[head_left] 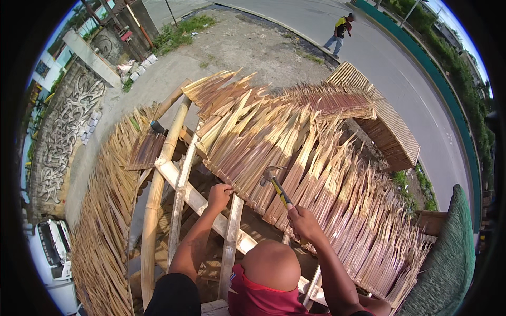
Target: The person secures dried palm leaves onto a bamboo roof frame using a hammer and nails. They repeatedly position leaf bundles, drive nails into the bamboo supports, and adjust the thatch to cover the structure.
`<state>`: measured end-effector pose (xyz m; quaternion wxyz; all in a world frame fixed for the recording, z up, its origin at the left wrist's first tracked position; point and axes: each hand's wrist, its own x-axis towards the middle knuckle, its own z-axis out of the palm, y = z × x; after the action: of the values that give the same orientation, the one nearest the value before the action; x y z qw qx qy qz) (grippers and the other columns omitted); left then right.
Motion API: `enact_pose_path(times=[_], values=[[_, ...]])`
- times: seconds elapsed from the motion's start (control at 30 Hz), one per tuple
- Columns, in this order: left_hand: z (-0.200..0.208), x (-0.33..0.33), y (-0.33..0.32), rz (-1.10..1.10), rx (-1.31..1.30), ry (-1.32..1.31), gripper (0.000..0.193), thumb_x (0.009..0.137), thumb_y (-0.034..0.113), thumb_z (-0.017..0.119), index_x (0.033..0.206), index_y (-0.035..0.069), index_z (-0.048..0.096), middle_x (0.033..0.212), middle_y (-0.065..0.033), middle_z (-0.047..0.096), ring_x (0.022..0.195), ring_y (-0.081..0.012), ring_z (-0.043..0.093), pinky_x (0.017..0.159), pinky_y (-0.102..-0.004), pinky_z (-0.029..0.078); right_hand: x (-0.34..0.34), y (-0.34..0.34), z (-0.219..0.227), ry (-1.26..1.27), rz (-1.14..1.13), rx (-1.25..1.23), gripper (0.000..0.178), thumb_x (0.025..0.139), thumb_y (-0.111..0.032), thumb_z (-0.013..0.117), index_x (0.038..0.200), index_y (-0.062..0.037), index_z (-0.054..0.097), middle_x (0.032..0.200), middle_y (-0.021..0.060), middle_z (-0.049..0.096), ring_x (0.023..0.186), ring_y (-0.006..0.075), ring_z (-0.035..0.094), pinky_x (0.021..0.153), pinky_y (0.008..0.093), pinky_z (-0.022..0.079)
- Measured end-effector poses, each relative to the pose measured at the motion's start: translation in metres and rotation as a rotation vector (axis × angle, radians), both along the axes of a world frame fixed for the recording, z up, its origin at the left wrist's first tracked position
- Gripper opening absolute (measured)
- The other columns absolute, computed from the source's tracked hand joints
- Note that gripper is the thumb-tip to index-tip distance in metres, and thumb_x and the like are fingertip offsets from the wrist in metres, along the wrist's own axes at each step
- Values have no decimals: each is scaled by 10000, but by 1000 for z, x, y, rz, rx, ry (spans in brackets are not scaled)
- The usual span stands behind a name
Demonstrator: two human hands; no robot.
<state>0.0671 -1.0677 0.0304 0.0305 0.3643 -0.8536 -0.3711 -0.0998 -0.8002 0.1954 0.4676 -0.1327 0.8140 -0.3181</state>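
Observation:
My right hand [304,224] is wrapped round the black and yellow handle of a claw hammer [283,195]. The hammer's metal head is raised over the thatch, to the right of my left hand. My left hand [220,196] is closed in a pinch at the lower edge of a dry palm-leaf thatch panel [253,152], where a wooden batten [232,237] meets it. Whatever its fingertips hold, if anything, is too small to make out. Overlapping leaf panels cover the roof slope ahead and to the right.
Bamboo poles [153,226] and battens form the open frame below me, with gaps between them. A dark-handled tool [157,126] rests on the left slope's thatch [105,221]. My bent knee [271,266] is between my arms. Beyond are a person [340,36] on the road and a white vehicle [52,258].

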Motion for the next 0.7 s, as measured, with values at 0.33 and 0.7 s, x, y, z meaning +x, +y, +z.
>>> enact_pose_path(times=[0.33, 0.7], values=[[-31, -11, -11, -66, -231, 119, 108, 801, 15, 688, 894, 47, 733, 1051, -77, 707, 1071, -280, 634, 912, -397, 511, 99, -53, -129, 122, 4, -21, 478, 1019, -395, 429, 992, 66, 553, 789, 358, 609, 798, 535, 609, 725, 589, 476], [-56, 1, -5, -262, -181, 205, 73, 751, 145, 782, 820, 152, 757, 1266, -30, 660, 1376, -238, 439, 1191, -496, 204, 91, -27, -78, 61, -79, -260, 433, 1035, -389, 413, 934, 25, 494, 636, 252, 578, 612, 463, 605, 588, 520, 462]])
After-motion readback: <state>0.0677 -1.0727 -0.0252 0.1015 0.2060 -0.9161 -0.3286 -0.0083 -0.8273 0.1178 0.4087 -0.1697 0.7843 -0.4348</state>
